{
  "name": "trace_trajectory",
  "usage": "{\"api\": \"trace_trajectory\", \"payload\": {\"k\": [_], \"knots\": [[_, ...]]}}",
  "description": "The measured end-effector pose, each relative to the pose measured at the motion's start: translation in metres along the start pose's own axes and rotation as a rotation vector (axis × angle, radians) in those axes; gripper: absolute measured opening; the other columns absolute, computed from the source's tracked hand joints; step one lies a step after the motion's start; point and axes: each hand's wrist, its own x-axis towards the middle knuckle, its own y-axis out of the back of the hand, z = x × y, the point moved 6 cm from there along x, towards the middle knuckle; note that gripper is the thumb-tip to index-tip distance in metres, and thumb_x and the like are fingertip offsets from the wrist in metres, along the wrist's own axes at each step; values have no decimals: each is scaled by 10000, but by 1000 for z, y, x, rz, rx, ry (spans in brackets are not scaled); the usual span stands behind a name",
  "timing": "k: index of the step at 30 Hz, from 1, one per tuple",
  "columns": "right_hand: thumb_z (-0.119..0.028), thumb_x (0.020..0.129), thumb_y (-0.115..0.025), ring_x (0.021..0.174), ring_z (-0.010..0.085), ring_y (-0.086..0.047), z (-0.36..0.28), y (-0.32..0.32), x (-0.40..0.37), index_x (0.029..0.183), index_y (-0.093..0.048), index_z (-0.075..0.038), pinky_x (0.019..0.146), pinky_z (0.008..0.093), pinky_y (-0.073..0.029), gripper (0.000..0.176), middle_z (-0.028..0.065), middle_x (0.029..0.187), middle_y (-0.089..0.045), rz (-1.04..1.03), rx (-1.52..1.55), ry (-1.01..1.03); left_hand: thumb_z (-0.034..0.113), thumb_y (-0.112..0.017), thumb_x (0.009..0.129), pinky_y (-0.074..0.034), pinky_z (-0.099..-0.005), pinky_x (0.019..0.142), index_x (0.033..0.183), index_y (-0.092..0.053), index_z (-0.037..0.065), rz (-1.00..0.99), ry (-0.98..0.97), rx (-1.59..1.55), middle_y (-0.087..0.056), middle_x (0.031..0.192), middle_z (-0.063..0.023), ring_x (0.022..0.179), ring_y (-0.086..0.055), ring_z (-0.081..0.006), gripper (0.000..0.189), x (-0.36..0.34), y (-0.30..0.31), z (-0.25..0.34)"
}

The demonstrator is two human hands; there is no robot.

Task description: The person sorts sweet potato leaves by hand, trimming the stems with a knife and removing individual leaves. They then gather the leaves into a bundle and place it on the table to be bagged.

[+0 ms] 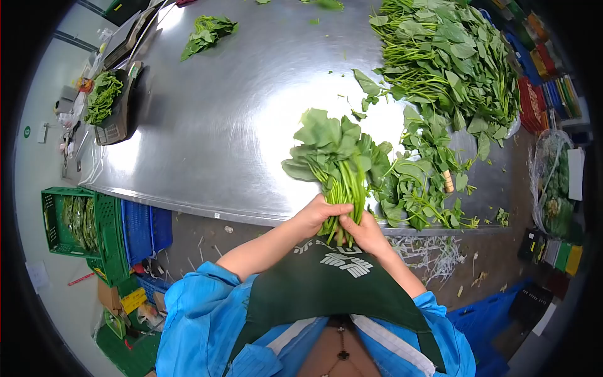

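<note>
Both of my hands grip a bunch of leafy greens (342, 166) by its stems, just over the near edge of the metal table (207, 125). My left hand (317, 213) wraps the stems from the left, and my right hand (364, 232) closes on them from the right, lower down. The leaves point away from me and the stem ends come down toward my apron. Loose greens (418, 188) lie on the table just right of the bunch. Behind them rises a large heap of the same greens (452, 63).
A small bundle of greens (208, 34) lies at the far left of the table. More greens sit on a scale (116, 125) at the left edge. Green crates (110, 232) and blue crates (144, 229) stand below left. White strips (433, 251) litter the floor.
</note>
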Motion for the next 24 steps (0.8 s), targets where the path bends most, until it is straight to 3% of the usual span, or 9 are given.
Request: {"api": "trace_trajectory", "payload": {"k": [2, 3, 5, 11, 13, 15, 17, 22, 24], "knots": [[-266, 888, -498, 625, 121, -553, -6, 5, -3, 1063, -485, -10, 538, 244, -448, 310, 48, 747, -564, 108, -537, 207, 121, -649, 745, -455, -323, 811, 1158, -460, 6, 46, -55, 31, -590, 1017, -123, 907, -579, -199, 469, 1, 5, -3], [-266, 888, -498, 625, 121, -553, -7, 2, -5, 1063, -485, -10, 538, 244, -448, 310, 48, 747, -564, 108, -536, 209, 104, -649, 740, -452, -321, 814, 1150, -470, 8, 85, -108, 64, -591, 1014, -125, 893, -585, -197, 458, 1, 6, 1], [-262, 896, -483, 651, 105, -559, -10, 6, -9, 1087, -476, -3, 552, 231, -461, 323, 52, 807, -571, 284, 45, 164, 95, -637, 747, -482, -351, 785, 1160, -448, 15, 112, -172, 41, -568, 1053, -139, 921, -581, -228, 461, 0, 6, 7], [-206, 892, -494, 729, 98, -548, 14, 21, 0, 1057, -463, 8, 613, 241, -486, 272, 63, 861, -566, 350, 160, 241, 83, -598, 768, -546, -391, 639, 1167, -410, 30, 92, -175, -132, -545, 1081, -150, 970, -559, -280, 444, -8, -7, 23], [-180, 891, -488, 796, 130, -565, 12, 19, 0, 1073, -471, 15, 673, 256, -484, 267, 86, 937, -582, 337, 166, 221, 86, -607, 750, -507, -391, 731, 1142, -442, 24, 128, -146, -52, -564, 1076, -125, 944, -566, -239, 430, -11, -5, 22], [-145, 883, -489, 862, 169, -574, -2, 23, 0, 1074, -495, 22, 730, 282, -476, 254, 104, 1044, -577, 443, -171, 410, 70, -608, 739, -415, -359, 874, 1130, -481, -3, 109, -273, 127, -577, 1068, -116, 996, -540, -228, 418, -11, 3, 20], [-111, 852, -509, 962, 179, -531, -23, 17, -4, 936, -542, 33, 857, 306, -405, 170, 125, 1028, -583, 455, -164, 340, 99, -619, 737, -361, -346, 930, 1158, -483, -18, 124, -313, 240, -544, 1138, -117, 1055, -503, -220, 458, -17, -1, 23], [-154, 768, -620, 652, 190, -594, -36, 4, -2, 845, -569, 0, 606, 310, -449, 179, 142, 723, -608, 327, -566, 273, 62, -623, 749, -391, -311, 885, 1141, -499, 2, 46, -252, 66, -563, 1090, -87, 991, -530, -182, 415, -18, 9, 10], [-232, 783, -594, 600, 309, -589, -26, 1, 4, 937, -559, -44, 535, 367, -444, 245, 161, 670, -594, 277, -711, 345, 68, -634, 753, -416, -280, 817, 1117, -521, 15, 123, -248, -24, -585, 1038, -61, 929, -543, -140, 385, -18, 19, 5]]}}
